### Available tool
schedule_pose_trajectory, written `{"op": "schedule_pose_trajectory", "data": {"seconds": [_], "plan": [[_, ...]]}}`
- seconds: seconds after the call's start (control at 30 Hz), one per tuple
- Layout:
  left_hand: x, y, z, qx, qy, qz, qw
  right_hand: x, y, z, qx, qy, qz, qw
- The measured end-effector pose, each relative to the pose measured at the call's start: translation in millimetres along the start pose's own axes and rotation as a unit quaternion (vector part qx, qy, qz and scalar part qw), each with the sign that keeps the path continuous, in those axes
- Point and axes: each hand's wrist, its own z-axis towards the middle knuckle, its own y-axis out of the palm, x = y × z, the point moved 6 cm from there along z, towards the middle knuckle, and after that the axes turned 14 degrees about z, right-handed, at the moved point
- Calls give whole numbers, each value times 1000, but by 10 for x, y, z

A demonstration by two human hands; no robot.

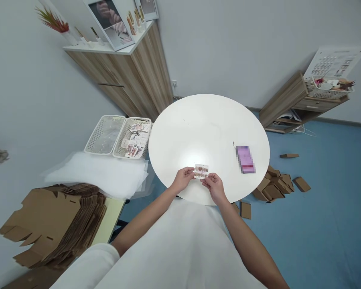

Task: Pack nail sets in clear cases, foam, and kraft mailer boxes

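Note:
Between my two hands, above the near part of the round white table [198, 124], is a small card of press-on nails [201, 170] with two rows of nails on it. My left hand [185, 178] pinches its left edge. The lower right corner is gripped by my right hand [214, 185], thumb and fingers closed on it. On the right side of the table lies a purple item [245, 159], blurred out in the picture. A tiny dark object [234, 143] sits just beyond it.
Left of the table stand a white basket of cards [136, 138] and another holding clear plastic [105, 134]. Nearer are translucent sheets [99, 172] and stacked flat cardboard boxes [60, 224]. Folded brown boxes [273, 184] lie on the floor at right. Wooden cabinets [132, 76] line the wall.

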Motion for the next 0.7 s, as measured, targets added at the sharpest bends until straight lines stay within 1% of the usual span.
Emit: {"op": "schedule_pose_trajectory", "data": {"seconds": [0.1, 0.23, 0.3, 0.37, 0.47, 0.57, 0.7], "plan": [[-21, -15, 38, 10, -6, -5, 1000, 17, -7, 14, -7, 10, -27, 1000], [-18, -39, 44, 6, -20, -10, 1000, -93, -56, 51, -32, -36, -108, 993], [-6, -27, 40, -5, -25, -11, 1000, -150, -72, 59, -61, -60, -163, 983], [4, -13, 41, -10, -27, -13, 1000, -188, -79, 59, -89, -80, -225, 967], [-1, 14, 50, -12, -24, -14, 1000, -219, -93, 58, -103, -106, -299, 943], [-36, 28, 57, -10, -20, -4, 1000, -217, -92, 72, -96, -117, -322, 935], [-88, -66, 34, 29, -5, 38, 999, -151, -7, 137, -95, -111, -317, 937]]}}
